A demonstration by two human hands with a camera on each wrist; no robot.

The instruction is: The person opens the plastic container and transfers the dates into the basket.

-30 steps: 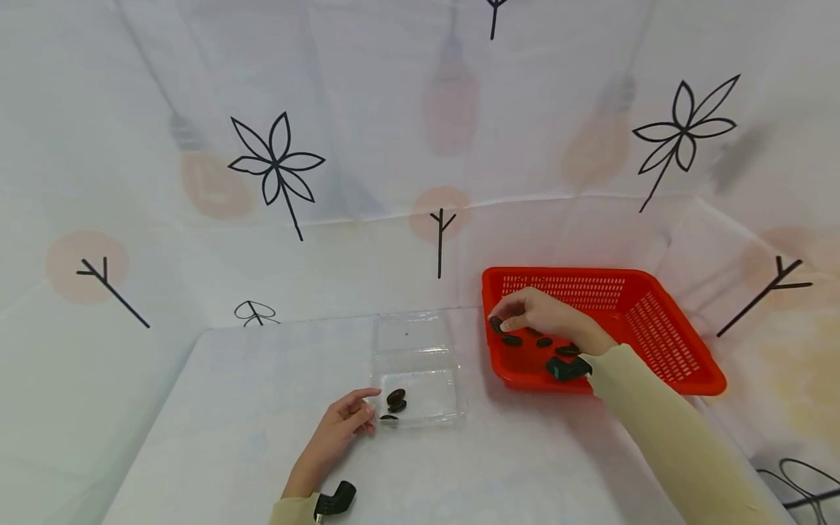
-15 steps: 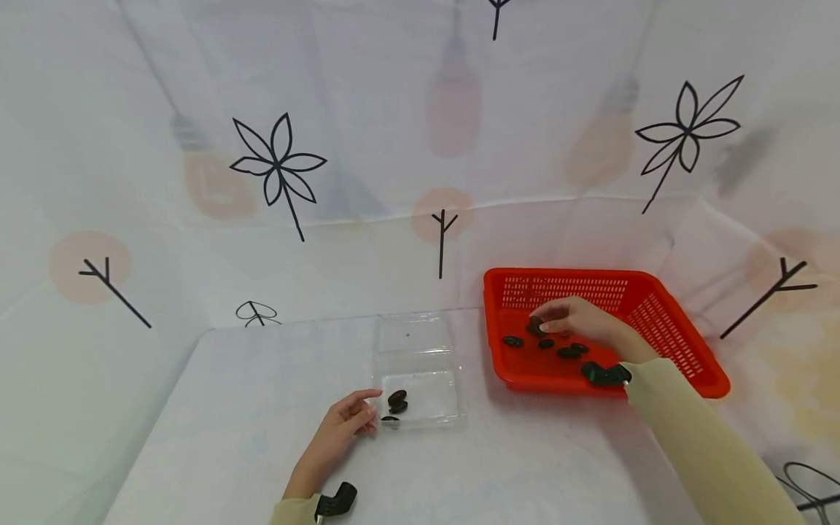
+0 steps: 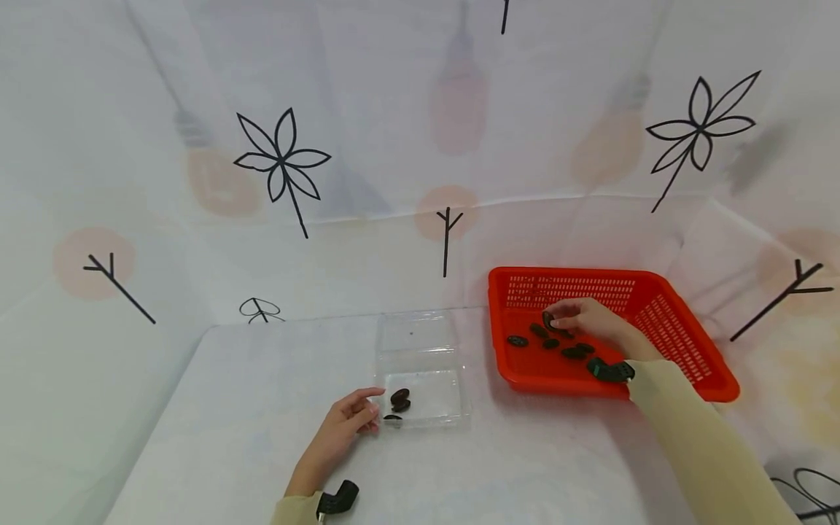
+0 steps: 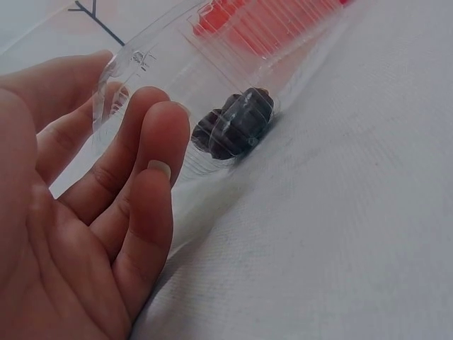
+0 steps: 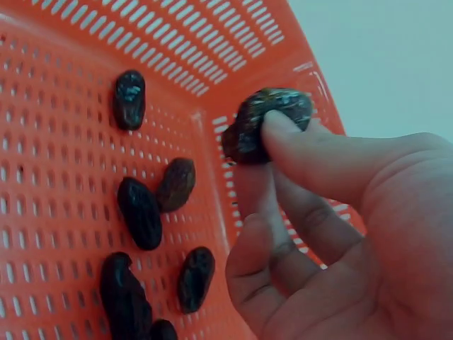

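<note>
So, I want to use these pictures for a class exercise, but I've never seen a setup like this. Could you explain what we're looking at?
There's no robot here: the work is done by a person's two bare hands. The wide picture comes from a camera worn on the head, looking forward and down. The two close-ups come from cameras on the wrists, one for each hand.

On a white cloth stand an open, clear plastic container and a red basket. Three dark oval pieces show in the container, and more loose pieces lie in the basket. They look like dried fruit, perhaps dates.

The right hand pinches one dark piece above the basket floor. The left hand is at the container's left edge.
</note>
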